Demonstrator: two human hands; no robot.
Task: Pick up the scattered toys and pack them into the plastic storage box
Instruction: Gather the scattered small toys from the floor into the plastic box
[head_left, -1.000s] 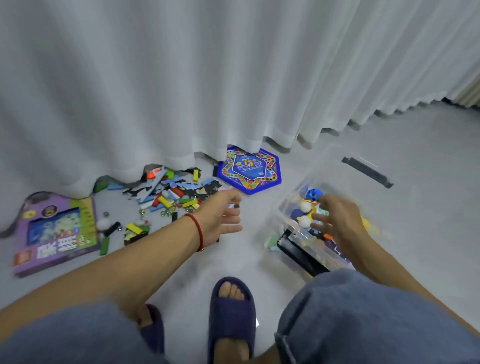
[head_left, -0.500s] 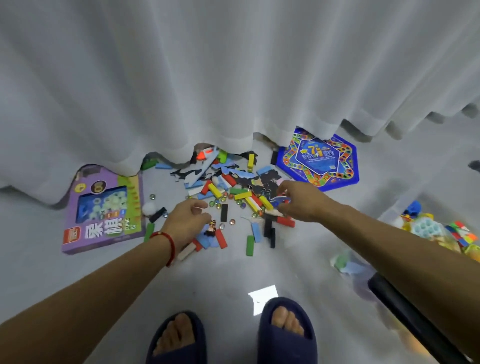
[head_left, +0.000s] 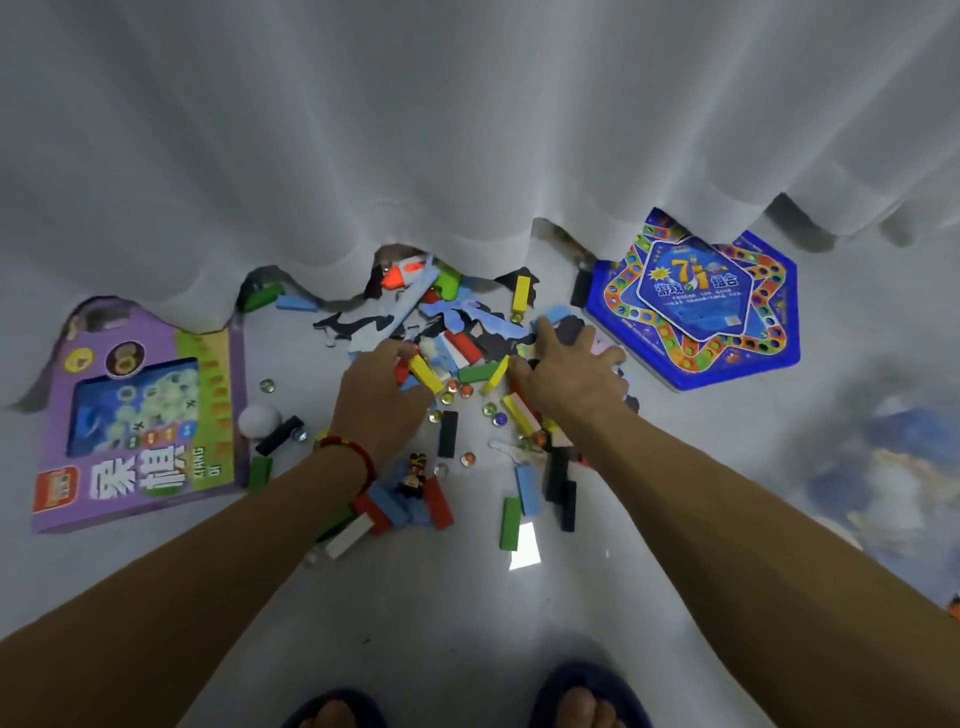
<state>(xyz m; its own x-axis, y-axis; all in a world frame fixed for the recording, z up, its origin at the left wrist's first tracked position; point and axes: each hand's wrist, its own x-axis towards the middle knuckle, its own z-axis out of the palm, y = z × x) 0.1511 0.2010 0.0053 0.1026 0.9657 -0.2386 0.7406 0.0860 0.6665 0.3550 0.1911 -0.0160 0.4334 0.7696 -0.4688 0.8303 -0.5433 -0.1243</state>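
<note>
Several blocks (head_left: 470, 374) hidden under hands, curtain (head_left: 467, 130)

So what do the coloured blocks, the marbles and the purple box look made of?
Blocks: probably painted wood, going by the flat matte colour and square edges. Marbles: glass, clear with glints. Purple box: printed cardboard with a clear window.

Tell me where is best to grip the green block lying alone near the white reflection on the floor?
Probably pinch the green block across its two long sides, coming from above. It lies flat on the floor, standing apart from the other pieces, so both long edges are free.
</note>
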